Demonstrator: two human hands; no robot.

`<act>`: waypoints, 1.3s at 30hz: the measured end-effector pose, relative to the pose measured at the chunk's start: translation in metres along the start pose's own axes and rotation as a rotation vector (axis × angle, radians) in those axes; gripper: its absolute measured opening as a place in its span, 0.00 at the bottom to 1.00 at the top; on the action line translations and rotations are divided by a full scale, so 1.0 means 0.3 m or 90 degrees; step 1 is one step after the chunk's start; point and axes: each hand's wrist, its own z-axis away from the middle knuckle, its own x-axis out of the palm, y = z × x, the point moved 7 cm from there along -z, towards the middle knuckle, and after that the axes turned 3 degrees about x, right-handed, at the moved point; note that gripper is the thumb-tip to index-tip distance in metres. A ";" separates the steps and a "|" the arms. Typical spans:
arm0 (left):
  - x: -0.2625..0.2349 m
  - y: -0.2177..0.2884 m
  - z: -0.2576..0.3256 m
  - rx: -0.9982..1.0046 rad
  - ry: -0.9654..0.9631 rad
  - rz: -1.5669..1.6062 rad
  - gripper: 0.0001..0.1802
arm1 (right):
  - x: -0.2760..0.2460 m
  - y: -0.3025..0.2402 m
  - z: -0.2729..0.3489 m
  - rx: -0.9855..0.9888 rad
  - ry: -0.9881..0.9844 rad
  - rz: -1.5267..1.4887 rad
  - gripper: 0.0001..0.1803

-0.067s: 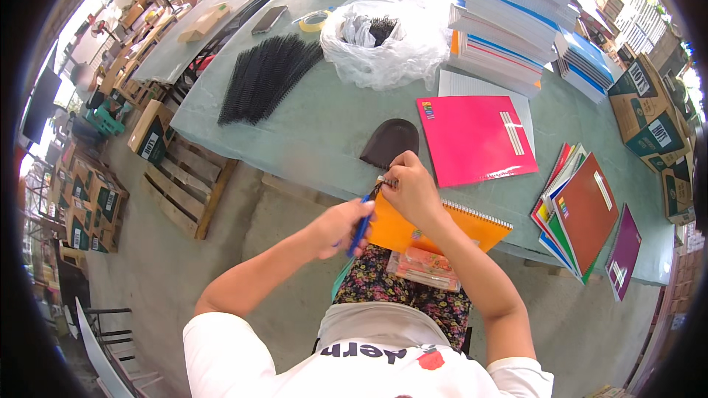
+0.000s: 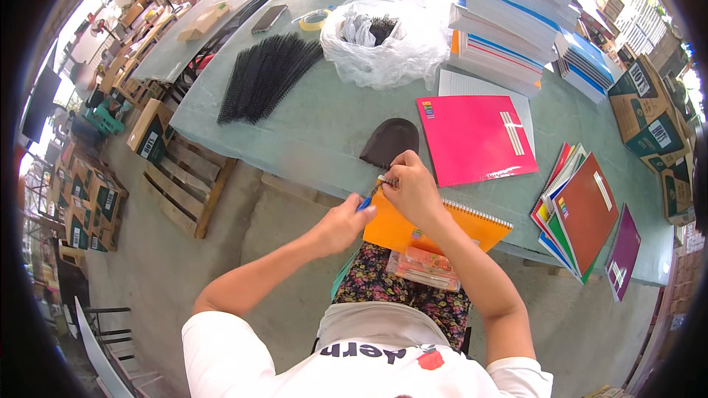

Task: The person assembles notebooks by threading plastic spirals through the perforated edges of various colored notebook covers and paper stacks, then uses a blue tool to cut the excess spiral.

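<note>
An orange notebook [image 2: 468,225] with a coil along its upper edge lies at the table's front edge, reaching over my lap. My left hand [image 2: 341,227] is closed around blue-handled pliers [image 2: 364,204], whose dark jaws are at the left end of the coil. Just right of the jaws, my right hand [image 2: 414,190] pinches that same end of the notebook's coil. My fingers partly cover the coil and the tool tip. Beyond my right hand rests a dark brown rounded flat piece [image 2: 391,143]. To its right lies a pink notebook [image 2: 476,140] on a lined sheet.
Black plastic coils [image 2: 267,77] and a plastic bag [image 2: 391,63] occupy the far left and middle. Tall paper stacks [image 2: 509,22] stand at the far right. Several finished-looking notebooks [image 2: 590,203] and a purple one [image 2: 624,250] lie right. A pouch [image 2: 424,271] sits on my lap.
My left hand has closed further on the pliers; the blue handle that stuck out below it is now mostly hidden. My right hand stays at the coil.
</note>
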 end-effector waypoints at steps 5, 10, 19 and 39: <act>0.009 -0.078 0.032 -0.076 -0.128 0.172 0.22 | -0.061 0.010 -0.127 -0.025 -0.074 0.015 0.12; -0.053 0.001 0.027 0.016 -0.120 0.148 0.21 | -0.359 -0.121 -0.558 -0.179 0.091 -0.030 0.21; -0.398 0.089 -0.070 0.311 0.412 -0.268 0.22 | -0.278 -0.022 0.039 0.019 -0.157 0.152 0.23; -0.152 0.343 -0.147 0.633 0.523 -0.544 0.17 | -1.259 0.455 0.333 0.353 0.462 0.280 0.27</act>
